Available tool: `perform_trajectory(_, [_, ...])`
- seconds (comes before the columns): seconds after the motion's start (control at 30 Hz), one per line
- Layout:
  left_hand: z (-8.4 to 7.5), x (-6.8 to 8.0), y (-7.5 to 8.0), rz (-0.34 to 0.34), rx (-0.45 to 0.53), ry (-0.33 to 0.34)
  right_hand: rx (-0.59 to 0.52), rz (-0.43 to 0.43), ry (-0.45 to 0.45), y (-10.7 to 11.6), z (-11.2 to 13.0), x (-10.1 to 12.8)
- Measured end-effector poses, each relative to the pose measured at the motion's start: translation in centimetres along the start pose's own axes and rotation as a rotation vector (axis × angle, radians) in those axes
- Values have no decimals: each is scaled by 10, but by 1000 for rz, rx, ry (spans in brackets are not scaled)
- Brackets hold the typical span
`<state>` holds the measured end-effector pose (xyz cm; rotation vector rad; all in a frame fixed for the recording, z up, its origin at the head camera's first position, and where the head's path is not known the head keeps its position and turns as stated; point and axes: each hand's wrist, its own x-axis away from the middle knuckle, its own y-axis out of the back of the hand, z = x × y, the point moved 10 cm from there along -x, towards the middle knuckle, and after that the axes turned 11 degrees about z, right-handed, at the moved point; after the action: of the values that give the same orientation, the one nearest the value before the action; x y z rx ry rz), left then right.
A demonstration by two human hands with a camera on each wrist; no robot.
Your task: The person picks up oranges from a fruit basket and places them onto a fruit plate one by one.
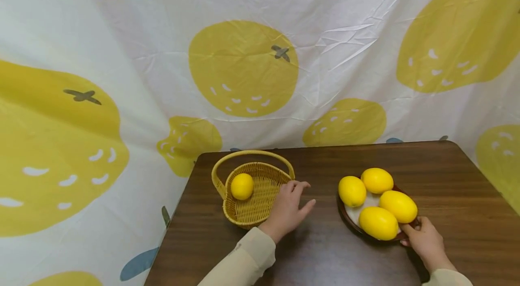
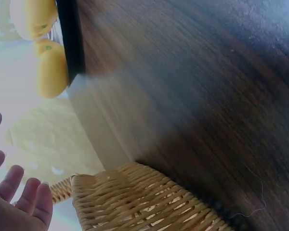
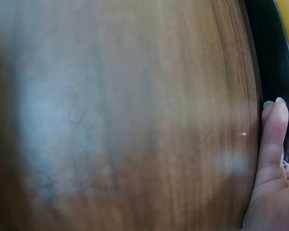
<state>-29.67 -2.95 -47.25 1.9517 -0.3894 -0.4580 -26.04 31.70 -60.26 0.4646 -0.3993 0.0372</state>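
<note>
A yellow wicker basket point(image 1: 260, 200) with an arched handle stands on the left half of the table, holding one lemon point(image 1: 242, 186). My left hand point(image 1: 286, 207) is over the basket's right side with nothing in its grasp, fingers spread and relaxed. In the left wrist view its fingers point(image 2: 30, 195) show beside the woven wall of the basket point(image 2: 135, 199). On the right, my right hand point(image 1: 427, 241) grips the rim of a dark round plate point(image 1: 346, 217), thumb above and fingers beneath. Several lemons point(image 1: 378, 223) lie on the plate's pale inside.
Both the basket and the plate are on a dark brown wooden table point(image 1: 317, 250). Behind it hangs a white cloth point(image 1: 345, 69) printed with large yellow fruit, reaching down to the table's back edge. A strip of tabletop separates the basket from the plate.
</note>
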Motion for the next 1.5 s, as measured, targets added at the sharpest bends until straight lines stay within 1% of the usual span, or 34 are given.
perform_trajectory(0.13, [5,-2,-1,14,-4,9,-22,0,3,0,0,1])
perform_trajectory(0.23, [9,-2,2,18,7,4,-28,0,2,0,0,0])
perform_trajectory(0.37, [17,-2,8,20,4,20,-31,7,9,0,1,-1])
perform_trajectory(0.53, [31,-1,12,28,-22,60,-24,8,12,0,0,-1])
perform_trajectory(0.63, [40,-1,14,28,-33,71,-21,7,9,-1,0,0])
perform_trajectory(0.83, [59,0,21,40,-132,111,-2,12,10,0,1,1])
perform_trajectory(0.9, [66,0,23,55,-153,134,-1,15,10,0,1,0])
perform_trajectory(1.03, [81,1,23,100,-127,185,7,16,8,0,1,0])
perform_trajectory(1.1, [87,2,23,111,-118,202,8,15,8,0,1,0])
perform_trajectory(1.33, [97,3,25,102,-128,209,14,9,8,0,1,-1])
perform_trajectory(1.5, [103,5,26,124,-160,239,0,14,7,-1,0,-1])
